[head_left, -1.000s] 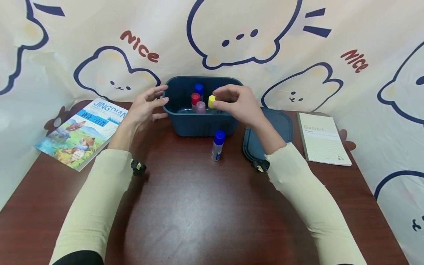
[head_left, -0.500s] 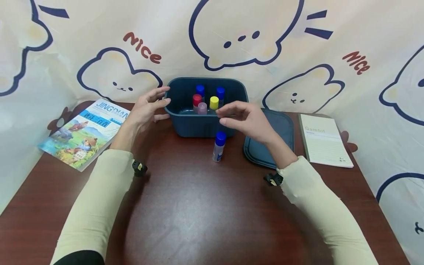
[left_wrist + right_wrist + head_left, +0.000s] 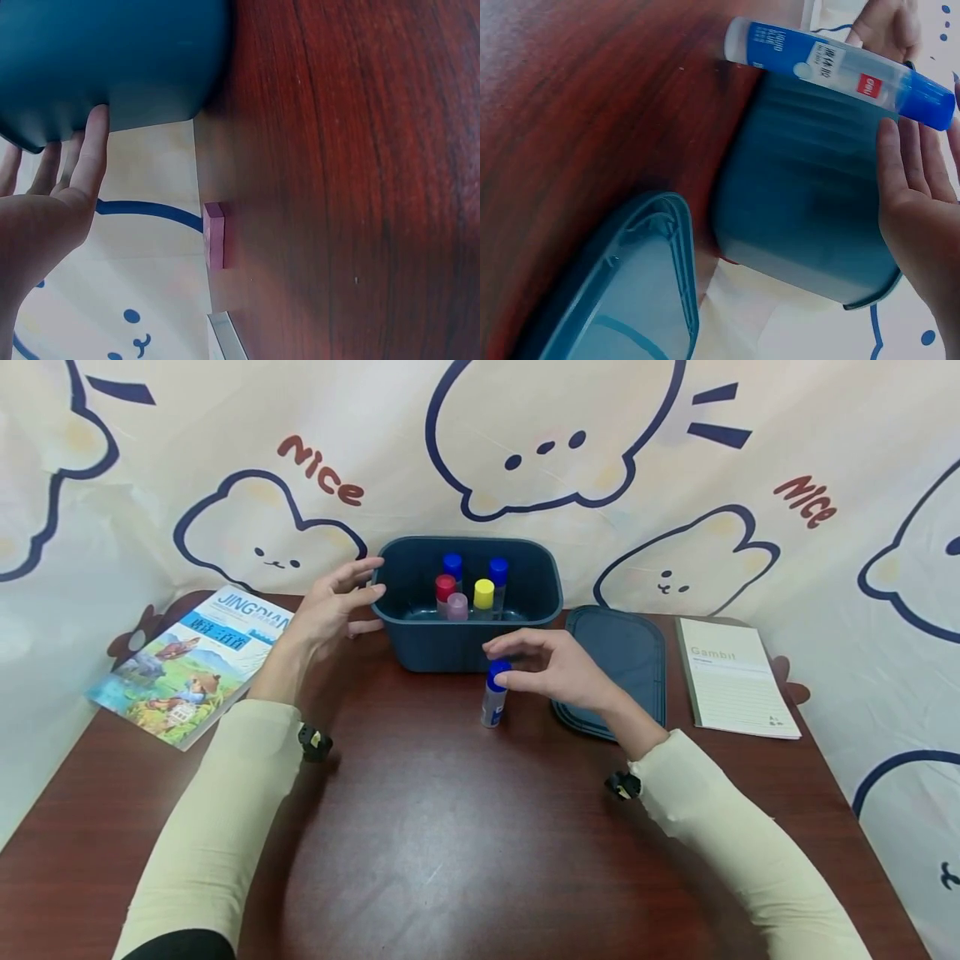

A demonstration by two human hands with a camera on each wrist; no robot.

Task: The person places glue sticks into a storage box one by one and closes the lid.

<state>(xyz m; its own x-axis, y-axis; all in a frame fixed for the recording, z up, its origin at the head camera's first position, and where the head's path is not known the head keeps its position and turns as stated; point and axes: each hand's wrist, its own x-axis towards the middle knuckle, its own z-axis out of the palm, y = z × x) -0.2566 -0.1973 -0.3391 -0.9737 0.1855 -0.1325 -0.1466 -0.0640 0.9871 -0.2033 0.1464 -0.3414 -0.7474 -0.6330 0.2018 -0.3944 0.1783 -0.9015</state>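
In the head view, a liquid glue bottle (image 3: 492, 703) with a blue cap stands upright on the table in front of a dark teal box (image 3: 442, 647). My right hand (image 3: 555, 668) is at its cap, thumb and fingers spread either side of it. The right wrist view shows the bottle's blue label and cap (image 3: 928, 101), with fairly straight fingertips close to it. My left hand (image 3: 330, 602) rests its extended fingers (image 3: 91, 154) against the box's left end. Inside the box stand several bottles with blue, red (image 3: 446, 586), yellow (image 3: 483, 593) and pale purple caps.
The teal lid (image 3: 618, 652) lies right of the box, and a notebook (image 3: 735, 677) lies beyond it. At the left is a picture-covered book (image 3: 195, 664). A printed curtain (image 3: 480, 443) hangs behind the table (image 3: 442, 827).
My right hand has come out from over the box and moved down and forward to the glue bottle's cap on the table. The left hand stays at the box.
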